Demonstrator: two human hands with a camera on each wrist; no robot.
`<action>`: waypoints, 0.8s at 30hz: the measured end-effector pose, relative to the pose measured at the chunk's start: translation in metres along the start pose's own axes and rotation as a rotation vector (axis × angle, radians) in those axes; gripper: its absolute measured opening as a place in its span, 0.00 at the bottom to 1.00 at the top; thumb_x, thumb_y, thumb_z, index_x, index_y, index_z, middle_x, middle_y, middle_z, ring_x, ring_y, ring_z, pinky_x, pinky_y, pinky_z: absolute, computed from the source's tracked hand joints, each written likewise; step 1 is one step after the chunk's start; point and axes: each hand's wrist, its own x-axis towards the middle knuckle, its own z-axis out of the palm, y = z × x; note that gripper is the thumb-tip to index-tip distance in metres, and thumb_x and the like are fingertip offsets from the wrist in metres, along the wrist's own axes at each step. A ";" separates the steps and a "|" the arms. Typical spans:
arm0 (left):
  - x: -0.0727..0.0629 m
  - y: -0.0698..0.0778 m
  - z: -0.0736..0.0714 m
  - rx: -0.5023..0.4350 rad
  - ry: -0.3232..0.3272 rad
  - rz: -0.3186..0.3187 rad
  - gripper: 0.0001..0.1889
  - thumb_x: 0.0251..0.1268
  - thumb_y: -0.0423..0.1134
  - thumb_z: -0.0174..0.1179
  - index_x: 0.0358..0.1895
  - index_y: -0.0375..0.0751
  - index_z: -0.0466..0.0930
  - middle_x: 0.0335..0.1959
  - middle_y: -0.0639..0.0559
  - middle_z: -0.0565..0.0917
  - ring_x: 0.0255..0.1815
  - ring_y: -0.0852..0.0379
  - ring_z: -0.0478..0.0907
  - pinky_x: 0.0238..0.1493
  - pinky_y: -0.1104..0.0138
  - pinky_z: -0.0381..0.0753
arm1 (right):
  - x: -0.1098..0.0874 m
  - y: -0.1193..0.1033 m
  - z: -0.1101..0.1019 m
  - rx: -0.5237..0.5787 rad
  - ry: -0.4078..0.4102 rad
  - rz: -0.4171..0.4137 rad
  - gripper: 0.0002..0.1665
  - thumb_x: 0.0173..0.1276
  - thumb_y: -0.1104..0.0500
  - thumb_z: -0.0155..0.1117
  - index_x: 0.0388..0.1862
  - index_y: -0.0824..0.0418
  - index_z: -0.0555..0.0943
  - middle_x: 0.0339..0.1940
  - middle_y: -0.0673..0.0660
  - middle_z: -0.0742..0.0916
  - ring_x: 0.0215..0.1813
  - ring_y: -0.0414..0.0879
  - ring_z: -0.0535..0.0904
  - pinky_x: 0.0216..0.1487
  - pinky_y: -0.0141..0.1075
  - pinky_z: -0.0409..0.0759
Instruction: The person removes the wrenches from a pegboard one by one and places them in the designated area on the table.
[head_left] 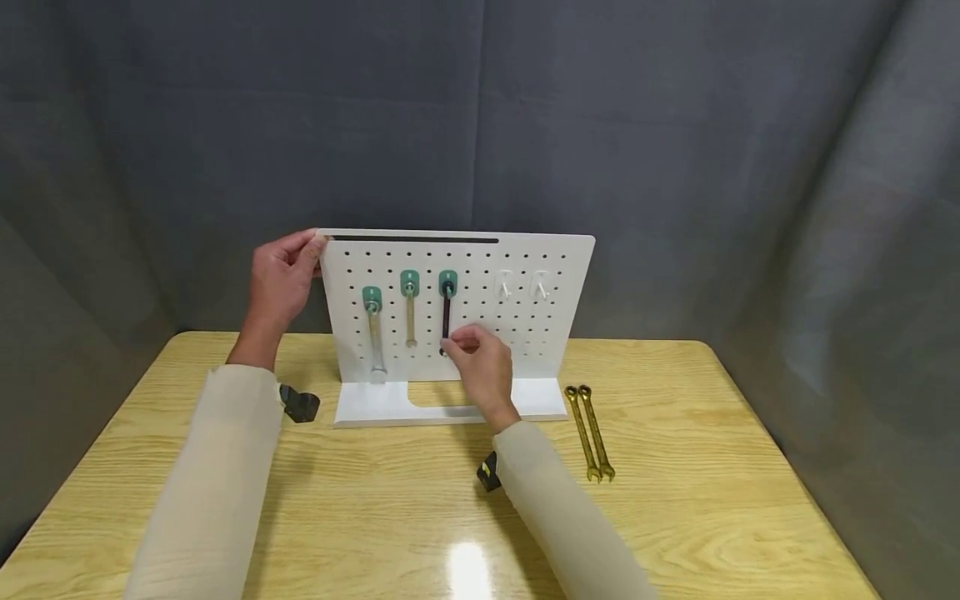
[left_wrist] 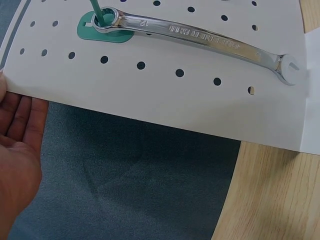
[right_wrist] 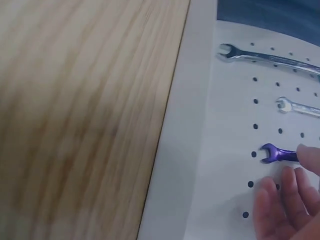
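Observation:
A white pegboard (head_left: 525, 242) stands upright on the table. At its top left corner my left hand (head_left: 279, 279) grips the edge, thumb in front and fingers behind. A dark purple combination wrench (head_left: 446, 312) hangs by its ring end from a green hook. My right hand (head_left: 483, 371) pinches that wrench near its open end, which shows purple in the right wrist view; part of the shank is hidden by the thumb. To its left hang a short silver wrench (head_left: 410, 321) and a longer silver wrench (left_wrist: 190, 34), each on a green hook.
Two white hooks, a left one (head_left: 505, 287) and a right one (head_left: 540, 287), bear nothing. A pair of gold ratcheting wrenches (head_left: 590, 433) lies on the wooden table (head_left: 690, 500), right of the board's base (head_left: 375, 404). Grey curtains (head_left: 675, 167) surround the table.

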 end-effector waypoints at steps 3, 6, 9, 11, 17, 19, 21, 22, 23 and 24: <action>0.001 0.000 0.001 -0.002 -0.011 0.000 0.19 0.79 0.44 0.59 0.63 0.35 0.83 0.54 0.37 0.85 0.40 0.67 0.82 0.49 0.68 0.85 | 0.001 -0.002 0.003 -0.141 0.030 0.000 0.11 0.68 0.49 0.76 0.33 0.53 0.85 0.29 0.45 0.87 0.32 0.39 0.81 0.32 0.38 0.78; 0.001 0.001 0.000 -0.005 -0.013 0.012 0.19 0.79 0.43 0.59 0.63 0.34 0.82 0.54 0.36 0.85 0.40 0.67 0.82 0.50 0.67 0.85 | 0.003 -0.002 0.004 -0.239 0.034 -0.025 0.15 0.68 0.44 0.75 0.30 0.51 0.83 0.26 0.43 0.86 0.29 0.38 0.79 0.29 0.38 0.74; 0.001 0.001 -0.001 -0.001 -0.010 0.008 0.20 0.80 0.43 0.58 0.63 0.33 0.82 0.55 0.36 0.85 0.40 0.67 0.82 0.50 0.66 0.85 | 0.004 -0.002 0.006 -0.315 0.041 -0.078 0.16 0.69 0.44 0.74 0.28 0.51 0.82 0.25 0.44 0.84 0.27 0.38 0.77 0.26 0.36 0.72; 0.000 0.002 -0.001 0.013 -0.012 -0.003 0.20 0.79 0.44 0.59 0.63 0.34 0.82 0.55 0.36 0.84 0.40 0.68 0.82 0.49 0.68 0.85 | 0.003 -0.001 0.007 -0.365 0.046 -0.108 0.17 0.69 0.43 0.74 0.27 0.51 0.81 0.24 0.44 0.84 0.24 0.39 0.75 0.23 0.35 0.70; -0.002 0.005 0.003 -0.003 -0.051 0.001 0.21 0.80 0.43 0.58 0.65 0.33 0.80 0.56 0.35 0.84 0.41 0.67 0.82 0.49 0.69 0.84 | 0.005 0.003 0.006 -0.433 0.082 -0.134 0.16 0.69 0.47 0.74 0.27 0.53 0.81 0.25 0.46 0.85 0.23 0.40 0.76 0.20 0.35 0.71; -0.003 0.005 0.004 -0.006 -0.053 0.003 0.20 0.80 0.42 0.58 0.65 0.33 0.81 0.56 0.35 0.84 0.41 0.67 0.82 0.49 0.69 0.84 | 0.006 0.005 0.006 -0.423 0.080 -0.129 0.14 0.69 0.49 0.73 0.28 0.53 0.81 0.25 0.46 0.84 0.24 0.41 0.76 0.21 0.36 0.72; -0.003 0.005 0.004 -0.010 -0.058 0.005 0.20 0.80 0.42 0.58 0.65 0.33 0.80 0.56 0.34 0.84 0.41 0.67 0.82 0.50 0.68 0.84 | 0.006 0.006 0.006 -0.399 0.077 -0.124 0.13 0.68 0.51 0.73 0.28 0.54 0.81 0.24 0.46 0.83 0.24 0.41 0.76 0.21 0.37 0.71; -0.004 0.004 0.005 -0.012 -0.061 0.005 0.20 0.80 0.42 0.58 0.65 0.33 0.81 0.56 0.35 0.84 0.41 0.67 0.82 0.50 0.69 0.84 | 0.005 0.007 0.006 -0.382 0.075 -0.122 0.12 0.68 0.52 0.73 0.28 0.55 0.81 0.24 0.46 0.83 0.24 0.42 0.76 0.22 0.37 0.71; -0.003 0.004 0.005 -0.016 -0.064 0.006 0.20 0.80 0.42 0.58 0.65 0.33 0.81 0.56 0.35 0.84 0.41 0.67 0.82 0.51 0.68 0.84 | 0.005 0.008 0.005 -0.363 0.073 -0.121 0.12 0.67 0.54 0.73 0.28 0.55 0.81 0.23 0.46 0.82 0.24 0.42 0.75 0.22 0.37 0.71; -0.003 0.004 0.006 -0.018 -0.066 0.010 0.20 0.80 0.42 0.58 0.64 0.33 0.81 0.56 0.36 0.84 0.41 0.68 0.82 0.51 0.67 0.84 | 0.005 0.009 0.005 -0.341 0.070 -0.120 0.11 0.66 0.55 0.73 0.28 0.56 0.81 0.23 0.46 0.82 0.24 0.42 0.76 0.22 0.37 0.72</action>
